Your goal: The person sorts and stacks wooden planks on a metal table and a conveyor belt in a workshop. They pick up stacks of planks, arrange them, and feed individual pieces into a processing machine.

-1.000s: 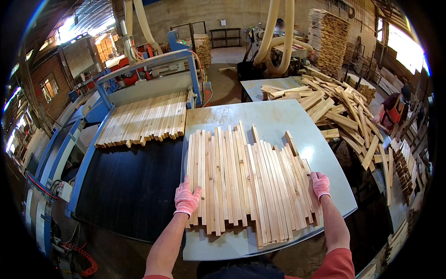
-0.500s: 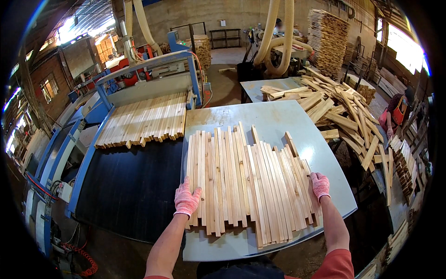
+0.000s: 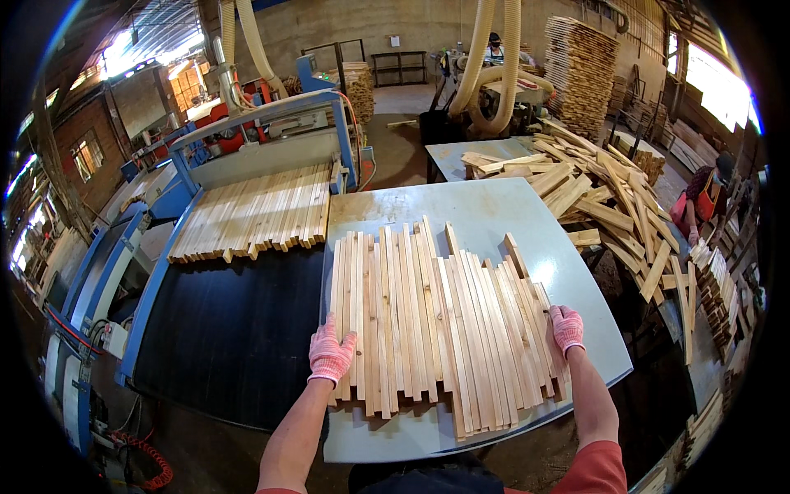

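A row of pale wooden strips point(image 3: 411, 321) lies side by side on a smooth grey tabletop point(image 3: 494, 206), their ends uneven. My left hand point(image 3: 332, 352), in a pink knitted glove, grips the outermost strips on the row's left side, fingers partly over them. At the opposite side my gloved right hand point(image 3: 567, 328) is closed against the rightmost strips, its fingertips pointing inward. Between the two hands the strips stand pressed together, apart from a few small gaps.
Left of the table runs a black conveyor belt point(image 3: 230, 329) carrying more strips point(image 3: 255, 210) beneath a blue machine frame point(image 3: 255, 107). A loose heap of boards point(image 3: 609, 198) is piled at the right. Beyond it a person point(image 3: 704, 198) bends over stacked wood. Ribbed hoses point(image 3: 494, 82) hang behind.
My hands and the strips have kept their places. The person at the right has shifted slightly, and another person's head has come into sight behind the hoses.
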A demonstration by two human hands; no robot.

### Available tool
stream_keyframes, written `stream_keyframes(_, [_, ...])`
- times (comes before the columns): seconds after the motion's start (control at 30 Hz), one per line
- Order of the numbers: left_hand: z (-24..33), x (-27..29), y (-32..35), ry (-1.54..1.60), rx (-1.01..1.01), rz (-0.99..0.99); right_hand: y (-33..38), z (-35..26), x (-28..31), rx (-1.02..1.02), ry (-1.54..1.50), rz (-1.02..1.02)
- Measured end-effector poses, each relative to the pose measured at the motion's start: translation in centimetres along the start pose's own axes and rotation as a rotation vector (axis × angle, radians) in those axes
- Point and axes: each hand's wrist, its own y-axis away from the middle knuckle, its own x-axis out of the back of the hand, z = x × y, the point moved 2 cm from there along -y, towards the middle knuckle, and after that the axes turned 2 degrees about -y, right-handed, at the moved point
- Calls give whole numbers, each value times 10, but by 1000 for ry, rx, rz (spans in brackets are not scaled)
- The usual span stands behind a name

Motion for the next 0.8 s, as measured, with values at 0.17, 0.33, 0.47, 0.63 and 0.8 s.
stream_keyframes(0.17, [-1,1,1,-2,9,-1,4,-7,1,7,-10,-9])
stream_keyframes(0.33, [1,2,0,-2,19,-21,5,-8,2,4,-15,-8])
stream_keyframes(0.47, [-1,0,0,-5,8,-2,4,-8,3,4,-2,-13])
stream_keyframes(0.63, [0,1,0,-5,5,-4,3,-9,4,13,37,-17])
stream_keyframes(0.8, [-1,2,1,1,4,-5,5,-11,3,18,27,5])
